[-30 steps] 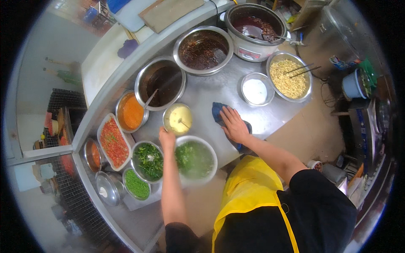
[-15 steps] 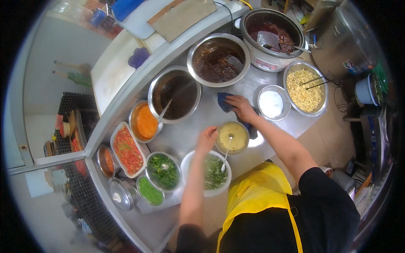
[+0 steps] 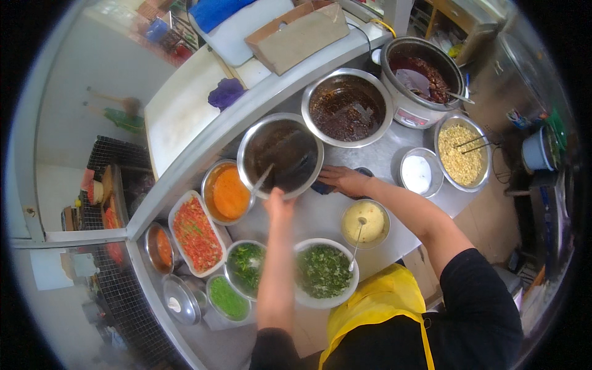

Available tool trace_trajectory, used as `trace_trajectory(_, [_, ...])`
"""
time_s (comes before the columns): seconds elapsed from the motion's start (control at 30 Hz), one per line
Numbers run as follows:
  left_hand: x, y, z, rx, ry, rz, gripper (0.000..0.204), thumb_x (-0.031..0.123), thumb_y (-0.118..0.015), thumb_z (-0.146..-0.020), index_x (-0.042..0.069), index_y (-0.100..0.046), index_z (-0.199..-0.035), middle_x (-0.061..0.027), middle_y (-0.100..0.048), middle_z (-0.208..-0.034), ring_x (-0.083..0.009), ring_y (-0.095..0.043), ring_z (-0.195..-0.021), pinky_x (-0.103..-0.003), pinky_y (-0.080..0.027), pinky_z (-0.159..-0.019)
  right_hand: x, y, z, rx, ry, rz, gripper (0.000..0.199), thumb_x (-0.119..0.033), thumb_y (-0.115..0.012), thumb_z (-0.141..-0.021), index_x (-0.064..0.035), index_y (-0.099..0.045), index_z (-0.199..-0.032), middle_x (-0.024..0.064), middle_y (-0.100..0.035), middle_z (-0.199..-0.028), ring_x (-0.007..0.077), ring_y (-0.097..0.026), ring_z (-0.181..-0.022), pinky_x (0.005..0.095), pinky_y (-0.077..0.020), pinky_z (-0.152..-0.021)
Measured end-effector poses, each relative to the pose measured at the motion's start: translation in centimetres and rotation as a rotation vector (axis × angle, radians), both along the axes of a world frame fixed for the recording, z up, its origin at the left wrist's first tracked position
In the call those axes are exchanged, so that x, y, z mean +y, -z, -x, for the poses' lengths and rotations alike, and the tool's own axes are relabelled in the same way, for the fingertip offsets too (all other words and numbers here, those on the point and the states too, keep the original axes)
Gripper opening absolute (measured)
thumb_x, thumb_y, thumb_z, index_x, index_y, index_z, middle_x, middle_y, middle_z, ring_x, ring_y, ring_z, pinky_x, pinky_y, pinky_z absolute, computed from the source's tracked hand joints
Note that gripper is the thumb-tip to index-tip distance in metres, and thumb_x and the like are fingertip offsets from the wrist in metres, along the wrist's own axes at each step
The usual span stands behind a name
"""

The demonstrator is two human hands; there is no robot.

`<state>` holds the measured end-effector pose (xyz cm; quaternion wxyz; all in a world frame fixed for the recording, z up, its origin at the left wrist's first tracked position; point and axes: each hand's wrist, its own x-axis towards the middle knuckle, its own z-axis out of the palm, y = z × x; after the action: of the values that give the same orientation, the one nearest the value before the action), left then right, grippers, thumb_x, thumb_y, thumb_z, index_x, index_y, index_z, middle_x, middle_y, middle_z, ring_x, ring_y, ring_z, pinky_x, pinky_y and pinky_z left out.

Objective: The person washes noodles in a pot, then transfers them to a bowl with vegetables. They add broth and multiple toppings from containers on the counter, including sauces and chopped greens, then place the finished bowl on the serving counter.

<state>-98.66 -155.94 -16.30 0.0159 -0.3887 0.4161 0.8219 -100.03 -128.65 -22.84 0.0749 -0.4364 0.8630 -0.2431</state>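
Observation:
My left hand (image 3: 280,202) grips the near rim of a steel bowl (image 3: 316,139) of dark sauce, its thumb close to the handle of the spoon (image 3: 264,177) inside. Whether the bowl is lifted or tilted I cannot tell. Just right of that bowl, my right hand (image 3: 345,181) holds a dark blue cloth (image 3: 322,187) down on the steel table (image 3: 401,209), fingers pointing left. The palm covers part of the cloth. Nearer to me stands a small bowl of pale yellow paste (image 3: 364,216) with a spoon in it.
Behind are a bowl of dark chili sauce (image 3: 345,123) and a pot of red sauce (image 3: 431,74). White powder (image 3: 417,174) and chopped yellow bits (image 3: 459,154) stand right. Orange sauce (image 3: 230,191), red dice (image 3: 196,231) and chopped greens (image 3: 324,270) sit left and near.
My left hand has left the pale paste bowl and taken hold of the dark sauce bowl's rim. My right hand has moved the cloth closer to that bowl. The view has shifted.

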Motion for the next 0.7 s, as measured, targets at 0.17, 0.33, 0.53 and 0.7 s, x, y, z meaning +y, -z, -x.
trace_trajectory(0.17, [-0.1, -2.2, -2.5, 0.054, 0.113, 0.167, 0.038, -0.005, -0.054, -0.078, -0.010, -0.051, -0.116, -0.0210, -0.055, -0.120, -0.0387, -0.061, -0.106, -0.062, -0.059, -0.087, 0.4, -0.9, -0.3, 0.017, 0.013, -0.004, 0.075, -0.024, -0.067, -0.093, -0.0075, -0.036, -0.160, 0.0120, -0.036, -0.166, 0.0382, -0.030, -0.154, 0.0493, -0.0323, -0.124])
trace_trajectory(0.33, [-2.5, -1.6, -5.2, -0.110, -0.015, 0.182, 0.034, -0.008, -0.056, -0.077, -0.007, -0.050, -0.111, -0.0168, -0.058, -0.113, -0.0320, -0.059, -0.100, -0.058, -0.053, -0.088, 0.5, -1.8, -0.3, -0.018, 0.005, 0.024, 0.068, -0.019, -0.065, -0.093, -0.0050, -0.041, -0.155, 0.0143, -0.038, -0.164, 0.0380, -0.032, -0.153, 0.0495, -0.0316, -0.124])
trace_trajectory(0.53, [-6.1, -2.1, -11.2, -0.022, 0.085, 0.271, 0.020, -0.007, -0.057, -0.076, -0.001, -0.055, -0.094, -0.0121, -0.060, -0.093, -0.0290, -0.063, -0.082, -0.048, -0.059, -0.074, 0.7, -1.0, -0.4, -0.002, 0.016, 0.078, 0.066, -0.018, -0.065, -0.095, -0.0054, -0.042, -0.155, 0.0162, -0.035, -0.165, 0.0388, -0.029, -0.154, 0.0521, -0.0299, -0.124])
trace_trajectory(0.7, [-7.0, -9.8, -15.9, -0.123, 0.079, 0.398, 0.014, -0.005, -0.059, -0.078, 0.006, -0.053, -0.084, -0.0068, -0.058, -0.081, -0.0214, -0.059, -0.068, -0.038, -0.053, -0.059, -3.4, 0.4, -0.1, 0.070, -0.357, 0.089, 0.071, -0.011, -0.062, -0.092, -0.0105, -0.038, -0.158, 0.0131, -0.025, -0.171, 0.0401, -0.020, -0.157, 0.0599, -0.0186, -0.127])
